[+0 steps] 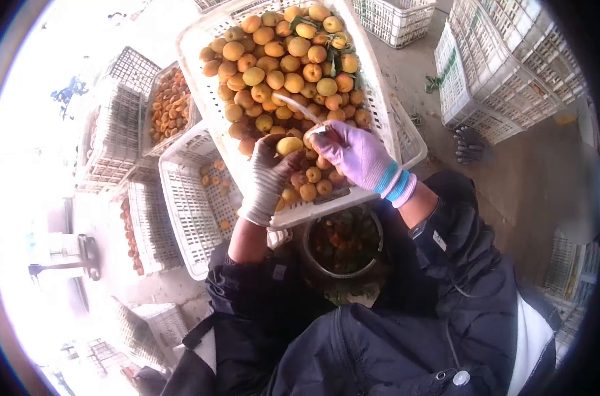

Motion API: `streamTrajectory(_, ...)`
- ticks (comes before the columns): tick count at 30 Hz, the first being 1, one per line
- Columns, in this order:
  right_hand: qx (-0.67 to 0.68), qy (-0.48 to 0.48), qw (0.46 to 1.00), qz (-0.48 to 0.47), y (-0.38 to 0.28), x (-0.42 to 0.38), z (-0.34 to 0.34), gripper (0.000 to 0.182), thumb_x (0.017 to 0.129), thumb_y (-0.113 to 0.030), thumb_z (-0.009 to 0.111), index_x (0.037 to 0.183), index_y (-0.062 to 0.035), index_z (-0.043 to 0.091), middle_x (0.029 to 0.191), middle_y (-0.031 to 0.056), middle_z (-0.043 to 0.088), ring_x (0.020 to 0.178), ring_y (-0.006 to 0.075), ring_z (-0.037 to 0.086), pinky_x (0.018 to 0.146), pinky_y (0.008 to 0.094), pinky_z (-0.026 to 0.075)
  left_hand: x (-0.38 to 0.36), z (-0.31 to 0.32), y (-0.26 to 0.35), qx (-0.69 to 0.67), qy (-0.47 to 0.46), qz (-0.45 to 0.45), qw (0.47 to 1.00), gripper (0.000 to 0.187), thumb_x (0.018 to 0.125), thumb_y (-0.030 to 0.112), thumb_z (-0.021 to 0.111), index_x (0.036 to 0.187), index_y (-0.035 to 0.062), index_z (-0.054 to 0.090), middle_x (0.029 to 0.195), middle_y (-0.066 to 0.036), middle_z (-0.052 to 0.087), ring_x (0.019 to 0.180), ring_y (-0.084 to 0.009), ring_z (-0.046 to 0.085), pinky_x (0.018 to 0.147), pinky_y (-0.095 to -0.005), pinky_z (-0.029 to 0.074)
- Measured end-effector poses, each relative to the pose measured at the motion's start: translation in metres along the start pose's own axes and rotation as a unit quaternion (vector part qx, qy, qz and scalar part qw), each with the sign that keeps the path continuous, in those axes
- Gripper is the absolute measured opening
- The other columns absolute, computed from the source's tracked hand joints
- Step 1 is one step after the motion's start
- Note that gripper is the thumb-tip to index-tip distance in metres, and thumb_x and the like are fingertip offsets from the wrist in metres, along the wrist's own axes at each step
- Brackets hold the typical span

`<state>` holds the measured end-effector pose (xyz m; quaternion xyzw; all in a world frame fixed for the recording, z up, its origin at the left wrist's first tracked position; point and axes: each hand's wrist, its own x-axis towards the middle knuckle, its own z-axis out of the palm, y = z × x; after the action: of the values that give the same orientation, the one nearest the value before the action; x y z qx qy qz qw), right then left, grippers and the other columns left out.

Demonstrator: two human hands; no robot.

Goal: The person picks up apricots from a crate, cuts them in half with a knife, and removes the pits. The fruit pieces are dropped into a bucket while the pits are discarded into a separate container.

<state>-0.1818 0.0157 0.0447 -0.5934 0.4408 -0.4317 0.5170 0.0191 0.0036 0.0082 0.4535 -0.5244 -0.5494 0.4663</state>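
A round metal bucket (pixel 343 243) of dark fruit scraps sits under the near crate edge, a second white slatted plastic crate (pixel 188 198) lies left holding few fruits, stacked empty white crates (pixel 504 66) stand far right beside a dark glove (pixel 470 145) on concrete.

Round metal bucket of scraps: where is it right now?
In the head view, the round metal bucket sits low and centre, just under the near edge of the white plastic crate of yellow-orange fruit, between the person's two dark-sleeved forearms.
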Motion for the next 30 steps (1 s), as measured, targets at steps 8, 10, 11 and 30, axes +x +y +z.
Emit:
streamTrajectory(8,-0.151,-0.018,0.987,-0.043,0.015,-0.002,0.035,0.044,0.097,-0.046,0.055,0.100,-0.0029,0.057,0.086,0.0151,0.069,0.085,0.0342,0.068,0.072,0.0408,0.052,-0.019,-0.024,0.038,-0.106,-0.006,-0.019,0.994,0.055,0.089,0.024,0.072,0.137,0.0064,0.050,0.112,-0.003,0.061,0.091,-0.0085,0.055,0.080,-0.0242,0.046)
streamTrajectory(10,-0.141,-0.015,0.989,-0.048,0.011,0.000,0.040,0.042,0.097,-0.045,0.054,0.100,-0.0028,0.057,0.086,0.0153,0.069,0.086,0.0350,0.067,0.072,0.0413,0.052,-0.020,-0.029,0.037,-0.095,0.008,-0.022,0.995,0.052,0.091,0.024,0.069,0.136,0.0054,0.050,0.112,-0.003,0.061,0.086,-0.0064,0.053,0.077,-0.0231,0.045)
streamTrajectory(11,-0.171,-0.006,0.984,-0.048,0.006,-0.001,0.040,0.041,0.097,-0.044,0.055,0.101,-0.0028,0.057,0.086,0.0155,0.069,0.085,0.0352,0.067,0.071,0.0412,0.053,-0.020,-0.030,0.037,-0.079,0.011,-0.024,0.997,0.051,0.092,0.024,0.068,0.136,0.0050,0.050,0.112,-0.003,0.061,0.089,-0.0071,0.054,0.079,-0.0233,0.046)
streamTrajectory(30,-0.219,-0.031,0.973,-0.067,-0.003,-0.005,0.039,0.029,0.096,-0.033,0.058,0.094,-0.0044,0.056,0.081,0.0162,0.067,0.080,0.0377,0.065,0.064,0.0441,0.050,-0.017,-0.028,0.031,0.028,0.007,0.043,0.999,0.056,0.081,0.015,0.079,0.129,0.0025,0.053,0.113,-0.006,0.061,0.104,-0.0162,0.059,0.091,-0.0286,0.049)
